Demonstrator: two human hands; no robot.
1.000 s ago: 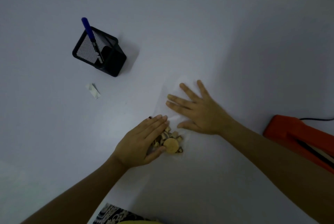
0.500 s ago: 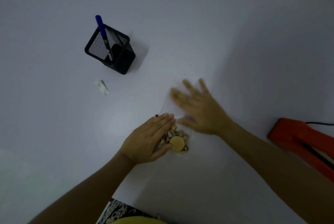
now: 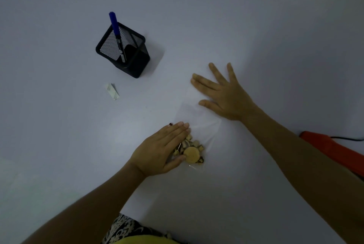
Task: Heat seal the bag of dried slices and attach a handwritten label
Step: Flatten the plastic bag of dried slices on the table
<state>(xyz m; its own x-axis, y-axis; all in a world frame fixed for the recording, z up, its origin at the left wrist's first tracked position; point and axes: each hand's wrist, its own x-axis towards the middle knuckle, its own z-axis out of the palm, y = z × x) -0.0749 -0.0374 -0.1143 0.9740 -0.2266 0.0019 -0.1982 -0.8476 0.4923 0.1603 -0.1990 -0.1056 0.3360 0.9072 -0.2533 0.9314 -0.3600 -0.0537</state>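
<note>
While the flat left hand [image 3: 161, 147] pins the dried slices [image 3: 190, 150] and the spread right hand [image 3: 222, 94] smooths the bag [image 3: 199, 117] on the bench [image 3: 197, 17], sealing comes next at the orange sealer [image 3: 334, 149] beyond the right forearm.

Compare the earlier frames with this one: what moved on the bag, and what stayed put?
The right hand slid flat along the clear bag, away from the dried slices toward the bag's empty far end, fingers spread. Nothing was gripped or released. The left hand stayed pressed flat over the slices. The pen holder, label and orange sealer show no movement of their own; only the camera view shifted.
</note>
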